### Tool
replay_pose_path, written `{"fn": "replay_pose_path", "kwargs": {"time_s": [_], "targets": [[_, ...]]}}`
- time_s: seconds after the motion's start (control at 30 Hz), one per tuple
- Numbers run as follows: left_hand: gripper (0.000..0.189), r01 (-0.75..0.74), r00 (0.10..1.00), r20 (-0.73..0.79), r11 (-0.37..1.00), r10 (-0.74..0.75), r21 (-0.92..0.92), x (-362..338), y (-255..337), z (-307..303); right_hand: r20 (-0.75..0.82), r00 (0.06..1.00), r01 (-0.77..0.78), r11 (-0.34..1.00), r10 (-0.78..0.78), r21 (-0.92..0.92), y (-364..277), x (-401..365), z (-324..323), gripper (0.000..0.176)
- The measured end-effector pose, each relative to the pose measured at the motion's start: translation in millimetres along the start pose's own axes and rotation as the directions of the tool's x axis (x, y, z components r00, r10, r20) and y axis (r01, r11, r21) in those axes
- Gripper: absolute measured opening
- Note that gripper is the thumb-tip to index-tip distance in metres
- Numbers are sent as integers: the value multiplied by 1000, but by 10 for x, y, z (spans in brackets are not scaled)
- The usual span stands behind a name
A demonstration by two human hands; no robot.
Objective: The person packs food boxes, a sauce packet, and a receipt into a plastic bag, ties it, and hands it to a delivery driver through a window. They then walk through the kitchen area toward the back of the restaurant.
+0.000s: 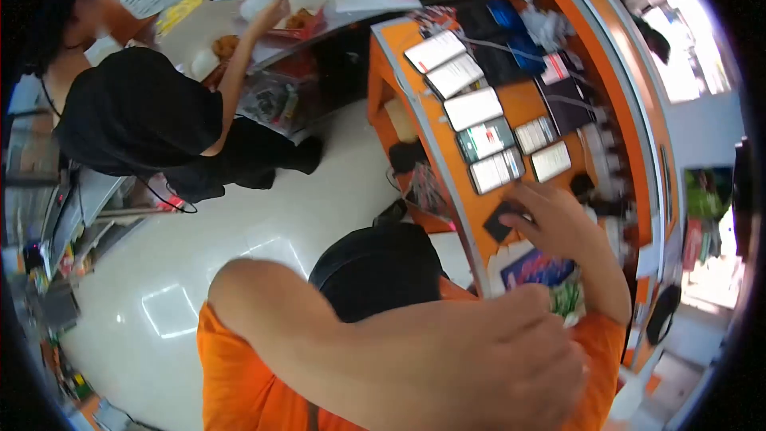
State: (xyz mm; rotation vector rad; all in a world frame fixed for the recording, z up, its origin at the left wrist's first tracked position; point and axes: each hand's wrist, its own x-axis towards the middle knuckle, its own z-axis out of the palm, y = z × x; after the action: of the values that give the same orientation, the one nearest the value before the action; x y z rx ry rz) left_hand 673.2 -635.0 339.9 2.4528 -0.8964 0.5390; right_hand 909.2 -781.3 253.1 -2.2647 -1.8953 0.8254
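My right hand (pixel 554 219) reaches over the orange counter (pixel 523 104). Its thumb and fingers close around the edge of a dark flat phone (pixel 501 222), which lies just in front of the lit phones. Across the lower part of the head view, close to the camera, comes my left forearm. My left hand (pixel 511 359) is curled with its back toward me, and whatever lies within its fingers is hidden. Beyond my right hand, several phones with bright screens lie in rows, among them one with a green screen (pixel 485 140) and a white-screened one (pixel 473 108).
At the far left, a person in black (pixel 140 112) reaches over food trays (pixel 299 22) on another counter. Cables and a dark bag (pixel 495 56) lie at the counter's far end. A colourful box (pixel 536 268) sits nearer to me. Shiny tiled floor (pixel 263 215) stretches to the left.
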Motion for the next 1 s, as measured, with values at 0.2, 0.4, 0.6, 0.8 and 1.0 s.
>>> {"fn": "replay_pose_path", "kwargs": {"time_s": [0.2, 0.4, 0.6, 0.8, 1.0], "targets": [[29, 543, 796, -65, 757, -602, -362, -1688, 819, 373, 94, 981, 140, 951, -172, 274, -688, 574, 1774, 21], [49, 898, -410, -13, -401, -912, -182, -4630, 2494, 2362, 262, 964, -148, 895, 36, 421, -563, 748, 3969, 25], [56, 705, -648, 336, -705, -684, -74, -5996, 3707, 3721, 580, 742, -348, 933, 336, -95, 707, -304, 5374, 33], [57, 742, -376, 227, -438, -899, -508, -4987, 2384, 2775, 479, 689, -595, 802, 543, -53, 744, -157, 4987, 33], [58, 917, -136, 92, -161, -986, -365, -4658, 1539, 1977, 194, 918, -365, 928, 345, 74, 479, 916, 5131, 34]]}}
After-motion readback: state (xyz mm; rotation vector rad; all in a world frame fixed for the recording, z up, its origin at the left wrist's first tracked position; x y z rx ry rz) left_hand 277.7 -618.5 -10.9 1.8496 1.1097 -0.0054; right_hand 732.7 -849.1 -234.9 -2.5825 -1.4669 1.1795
